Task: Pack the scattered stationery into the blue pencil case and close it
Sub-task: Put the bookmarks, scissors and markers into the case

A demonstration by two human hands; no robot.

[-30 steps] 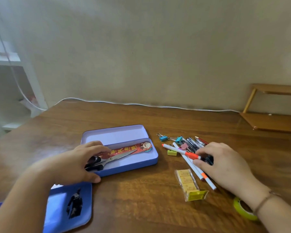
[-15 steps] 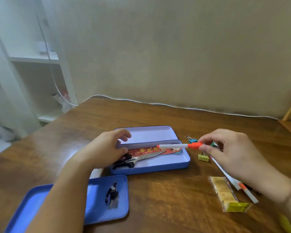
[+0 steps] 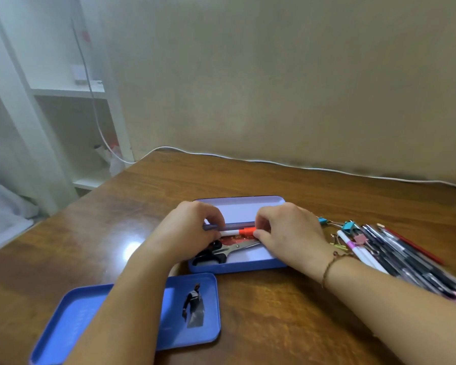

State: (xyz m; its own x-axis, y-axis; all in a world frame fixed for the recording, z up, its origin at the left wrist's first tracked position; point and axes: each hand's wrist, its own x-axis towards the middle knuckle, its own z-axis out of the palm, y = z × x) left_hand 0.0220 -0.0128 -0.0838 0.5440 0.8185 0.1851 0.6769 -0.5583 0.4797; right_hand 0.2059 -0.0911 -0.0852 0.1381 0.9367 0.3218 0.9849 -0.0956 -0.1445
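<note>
The blue pencil case [image 3: 237,267] lies open at the middle of the wooden table, its pale inner tray [image 3: 244,210] behind it. Inside are black-handled scissors [image 3: 221,251] and a red ruler [image 3: 234,241], partly hidden by my hands. A white pen with an orange cap [image 3: 238,231] is held level just above the case: my left hand [image 3: 187,233] pinches its white end, my right hand [image 3: 287,233] its orange end. To the right lie several pens [image 3: 395,248] and binder clips [image 3: 349,226].
The case's blue lid [image 3: 190,312], with a figure sticker, lies near the front edge. A white cable [image 3: 274,162] runs along the wall at the back of the table. White shelves [image 3: 71,90] stand beyond the table's left corner.
My right hand carried the orange-capped pen from the pile over to the case. My left hand let go of the scissors' side and took the pen's white end.
</note>
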